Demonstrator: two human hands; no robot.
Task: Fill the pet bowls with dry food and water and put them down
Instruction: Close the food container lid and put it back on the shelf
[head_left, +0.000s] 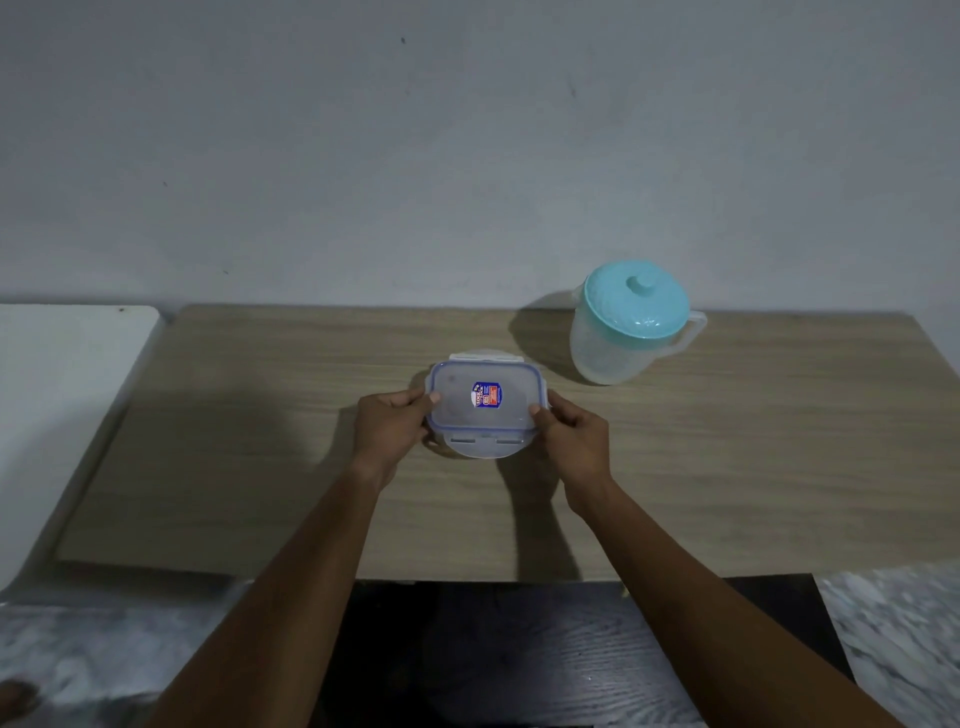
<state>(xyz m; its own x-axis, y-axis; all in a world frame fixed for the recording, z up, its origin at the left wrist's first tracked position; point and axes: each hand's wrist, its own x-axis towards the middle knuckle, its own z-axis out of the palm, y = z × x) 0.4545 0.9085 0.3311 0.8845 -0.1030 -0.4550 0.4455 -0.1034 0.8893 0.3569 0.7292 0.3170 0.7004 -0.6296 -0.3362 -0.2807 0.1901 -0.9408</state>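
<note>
So both hands are working on a small clear clip-lock food container (480, 410) sitting on the wooden tabletop (727, 467). The left hand (387, 428) is gripping the lid's left short edge, thumb on top and the other fingers curling down the side; the right hand (574, 441) is doing the same on the right short edge. So the box is sitting directly between the two sets of fingers, with the near locking flap (483, 444) sticking out flat just below the thumbs and the far flap (485, 357) poking out beyond the fingertips. Both look unclipped, so my guess is the lid is coming off.

Handling-wise it's looking like stiff, smooth plastic, probably light and a bit slippery. I can't tell what's inside through the cloudy lid. Holding the short ends seems right, and peeling up from a corner should be easier than pulling straight.

Off past the right fingertips, well apart, a frosted pitcher (608, 353) with a teal lid (636, 299) is standing upright. No pet bowls in view.
</note>
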